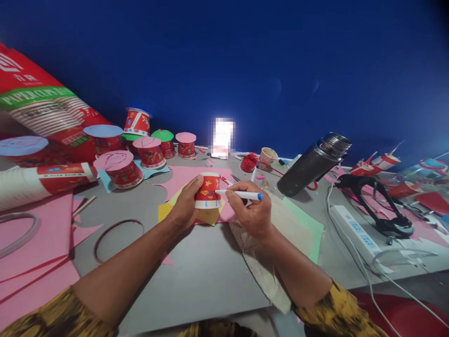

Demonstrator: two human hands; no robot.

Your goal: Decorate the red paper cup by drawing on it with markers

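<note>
Left hand (186, 202) wrapped around red paper cup (209, 188), held over yellow paper (168, 211) and pink paper (178, 177) mid-table; some of its fingers hidden behind the cup. Right hand (253, 211) pinches white marker (242, 194), blue at the end, tip at cup wall; contact probable, too small to confirm. Blue strokes on cup's white band, gold star above. Bright rectangle (223, 137) beyond is pixelated, contents lost. Sleeves (58, 313) cut off at bottom. Big red bag (35, 77), upper left, runs out of frame: "PAPER CUPS" legible on green band, characters above unreadable. Cup stack (21, 187) cut by left edge, label print too tiny to read.
</note>
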